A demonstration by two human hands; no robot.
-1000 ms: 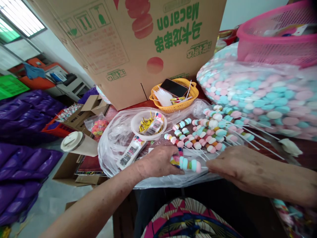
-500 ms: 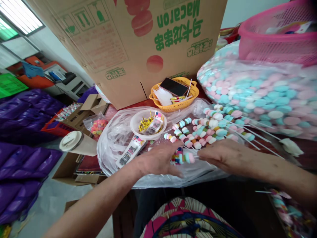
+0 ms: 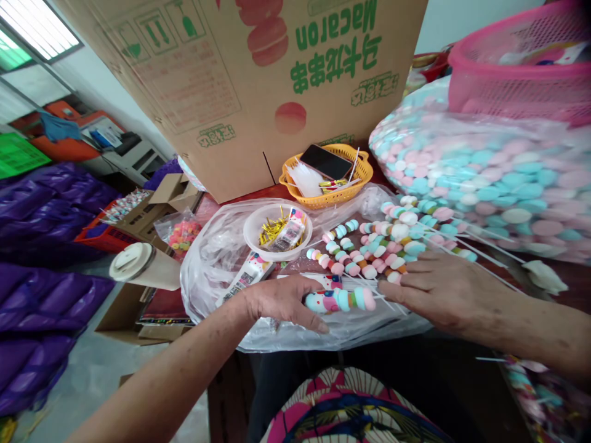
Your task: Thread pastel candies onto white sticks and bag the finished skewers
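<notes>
My left hand (image 3: 290, 304) is curled around a marshmallow skewer (image 3: 351, 299), whose far part sits in a printed wrapper. Turquoise, green and pink marshmallows stick out to the right of the fingers. My right hand (image 3: 436, 289) lies palm down to the right of it, fingers stretched out and apart over the near edge of the skewer pile (image 3: 392, 240). Its fingertips touch or nearly touch the pile and some white sticks; their undersides are hidden. Behind my left hand lie printed wrappers (image 3: 252, 271) and a white bowl (image 3: 302, 241) with gold twist ties (image 3: 272, 231).
A yellow basket (image 3: 318, 198) holding a phone (image 3: 325, 161) stands in front of a large cardboard box (image 3: 258, 147). At the right, a pink basket (image 3: 508, 83) rests by a bulging bag of marshmallows (image 3: 484, 166). A lidded cup (image 3: 145, 264) is at the left. Plastic sheeting (image 3: 207, 264) covers the tabletop.
The skewer in my left hand now shows more clearly, with its wrapper nearer me. My right hand has moved slightly right and its fingers have spread over the pile.
</notes>
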